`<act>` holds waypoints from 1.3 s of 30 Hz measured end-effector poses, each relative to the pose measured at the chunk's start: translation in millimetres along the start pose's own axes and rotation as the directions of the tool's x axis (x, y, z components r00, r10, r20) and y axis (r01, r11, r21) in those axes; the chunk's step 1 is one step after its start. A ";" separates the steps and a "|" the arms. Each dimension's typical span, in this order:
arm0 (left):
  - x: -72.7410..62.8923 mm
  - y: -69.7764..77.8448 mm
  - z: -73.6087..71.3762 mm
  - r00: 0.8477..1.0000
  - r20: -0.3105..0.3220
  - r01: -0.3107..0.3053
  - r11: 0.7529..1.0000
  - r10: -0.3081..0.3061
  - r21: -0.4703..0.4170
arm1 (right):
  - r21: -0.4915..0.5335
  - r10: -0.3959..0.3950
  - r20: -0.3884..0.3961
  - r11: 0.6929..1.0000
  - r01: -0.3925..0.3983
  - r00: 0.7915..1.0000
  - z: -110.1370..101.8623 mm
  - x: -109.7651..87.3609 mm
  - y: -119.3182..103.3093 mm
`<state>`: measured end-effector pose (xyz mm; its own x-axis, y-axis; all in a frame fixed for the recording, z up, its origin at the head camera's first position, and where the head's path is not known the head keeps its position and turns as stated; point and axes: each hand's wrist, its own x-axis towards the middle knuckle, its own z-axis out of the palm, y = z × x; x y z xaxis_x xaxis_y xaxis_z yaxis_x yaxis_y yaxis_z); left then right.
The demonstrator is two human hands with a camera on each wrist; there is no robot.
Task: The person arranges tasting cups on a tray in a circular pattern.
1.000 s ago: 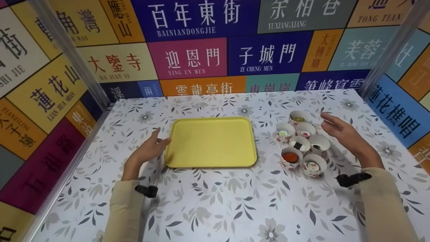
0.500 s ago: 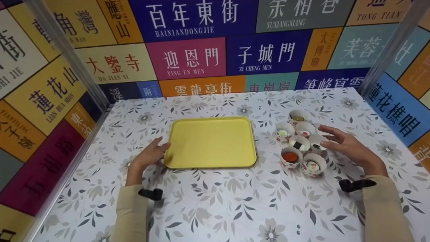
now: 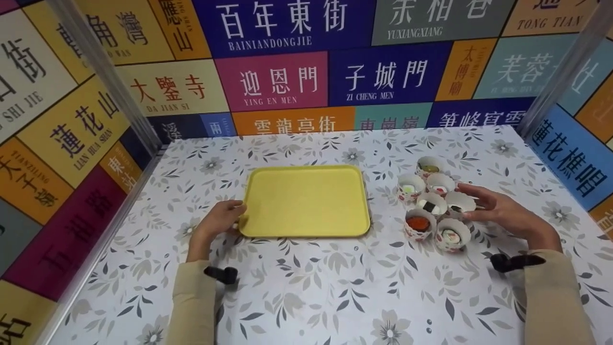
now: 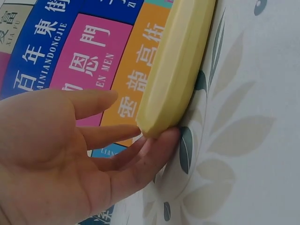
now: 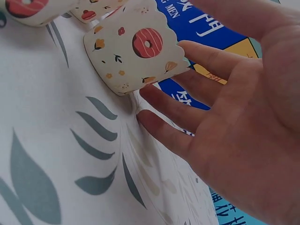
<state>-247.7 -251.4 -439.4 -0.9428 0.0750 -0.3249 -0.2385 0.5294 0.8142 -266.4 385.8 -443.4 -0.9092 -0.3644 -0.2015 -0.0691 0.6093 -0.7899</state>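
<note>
In the head view, a yellow rectangular tray lies flat on the table. My left hand is at its left edge; the left wrist view shows fingertips touching the tray's corner, the thumb apart from it. Several paper cups with food-like pieces cluster to the right. My right hand is at the rightmost paper cup, which has a dark piece inside. In the right wrist view, relaxed fingers lie against or close beside this donut-printed cup. The thumb tip is out of that frame.
Beside it stand a cup with a black-banded white piece, one with an orange-red piece and one with a roll. More cups are behind. The floral-covered table meets lettered wall panels.
My right hand has come down and left, from above the cups to the rightmost cup's side. The left hand's fingers have drawn in at the tray's edge. Tray and cups stay in place.
</note>
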 end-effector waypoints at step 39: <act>13.6 -4.9 6.2 0.985 -0.155 -0.029 0.960 0.075 0.279 | -0.077 0.100 -0.065 0.991 -0.105 0.993 0.1 3.2 -5.6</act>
<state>-257.9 -247.8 -450.7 -0.9827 -0.0176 -0.1842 -0.1363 0.7419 0.6565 -268.9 381.1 -439.7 -0.9362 -0.2552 -0.2418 -0.0045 0.6965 -0.7175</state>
